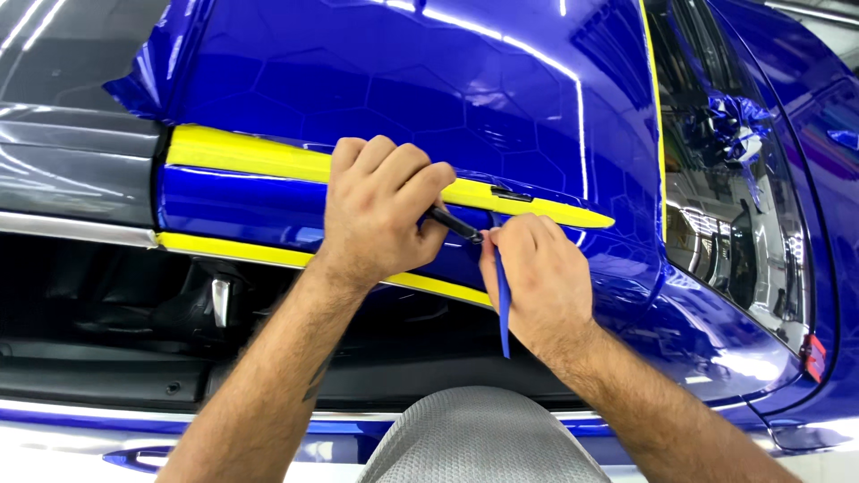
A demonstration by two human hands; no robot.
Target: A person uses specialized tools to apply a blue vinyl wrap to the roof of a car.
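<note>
A glossy blue wrapped car panel (447,80) fills the view, with two yellow tape bands (242,154) running across it. My left hand (380,206) rests on the upper yellow band and is closed around a thin black knife (455,224) whose tip points right. Just right of that tip, my right hand (537,282) pinches a narrow strip of blue film (503,309) that hangs down from the panel. The two hands are almost touching.
A dark open gap with black parts (134,313) lies below the panel at left. A black glass area with a crumpled piece of blue film (734,125) is at right, edged by a yellow tape line (660,134). My grey-clad knee (483,438) is at the bottom.
</note>
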